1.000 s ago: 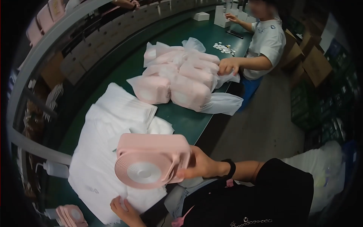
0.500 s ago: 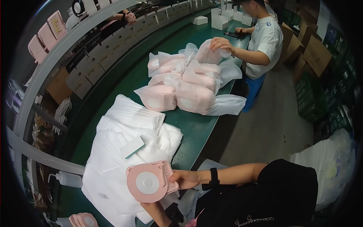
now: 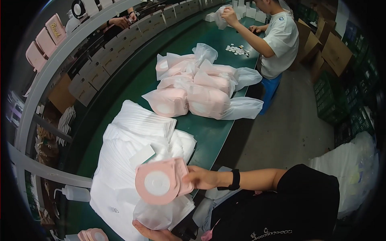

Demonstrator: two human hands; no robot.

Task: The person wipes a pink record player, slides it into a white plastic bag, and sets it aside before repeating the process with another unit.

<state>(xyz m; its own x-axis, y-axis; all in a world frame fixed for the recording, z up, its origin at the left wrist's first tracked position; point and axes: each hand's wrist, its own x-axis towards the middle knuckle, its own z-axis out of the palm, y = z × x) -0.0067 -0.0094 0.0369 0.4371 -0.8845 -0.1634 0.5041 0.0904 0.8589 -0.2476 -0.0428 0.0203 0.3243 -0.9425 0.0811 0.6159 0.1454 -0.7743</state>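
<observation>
We observe the right hand gripping a pink device by its right edge, fingers closed round the casing, its round ribbed face tilted up towards the camera. The device is held in the air just above a thin white bag, which the left hand supports from below at the lower edge of the view. We cannot tell how the left fingers lie, since the bag and the frame edge hide most of them.

Both sit over a deep stack of white bags on the green workbench. Further along the bench lies a pile of bagged pink devices, and beyond it a co-worker in a white shirt works at a scatter of small white discs.

In our judgement the step in hand is bagging the device. To do it well, we advise that the left hand hold the bag mouth fully open and slack, and that the right hand keep its edge grip so that the ribbed face stays untouched. The device should enter narrow edge first and squarely; a skewed entry may snag or tear the thin film. The stack beneath should not be dragged out of order.
</observation>
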